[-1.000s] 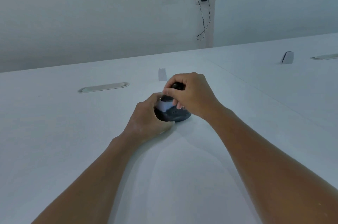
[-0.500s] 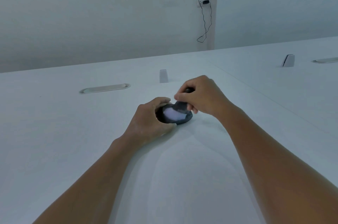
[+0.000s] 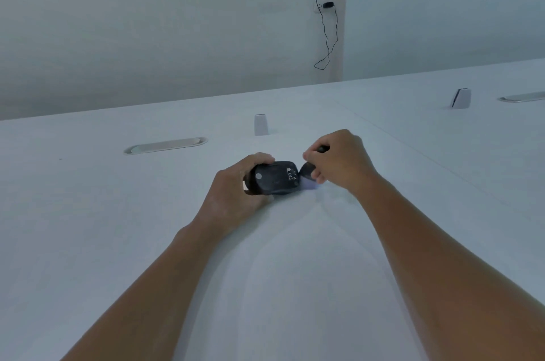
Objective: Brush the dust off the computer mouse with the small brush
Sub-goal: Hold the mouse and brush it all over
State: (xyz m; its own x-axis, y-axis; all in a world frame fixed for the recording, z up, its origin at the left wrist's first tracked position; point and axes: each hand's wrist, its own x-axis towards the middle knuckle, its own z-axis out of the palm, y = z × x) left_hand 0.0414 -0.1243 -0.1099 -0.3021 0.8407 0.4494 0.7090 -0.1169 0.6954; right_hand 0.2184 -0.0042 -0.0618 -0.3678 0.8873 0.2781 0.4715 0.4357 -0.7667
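A dark computer mouse (image 3: 275, 177) is tipped on its side with its underside and label facing me. My left hand (image 3: 236, 192) grips it from the left, on the white table (image 3: 280, 287). Just right of the mouse, my right hand (image 3: 339, 164) is closed around a small brush (image 3: 308, 171) with a black handle. Its pale bristles touch the table at the mouse's right end. Most of the handle is hidden in my fist.
A long oval cable slot (image 3: 165, 145) lies at the back left. A small white upright piece (image 3: 261, 124) stands behind the mouse. Another white piece (image 3: 460, 98) and a second slot (image 3: 522, 96) are on the neighbouring table at the right.
My left hand has turned the mouse over so its underside shows. My right hand with the brush has moved off the mouse's top to its right end.
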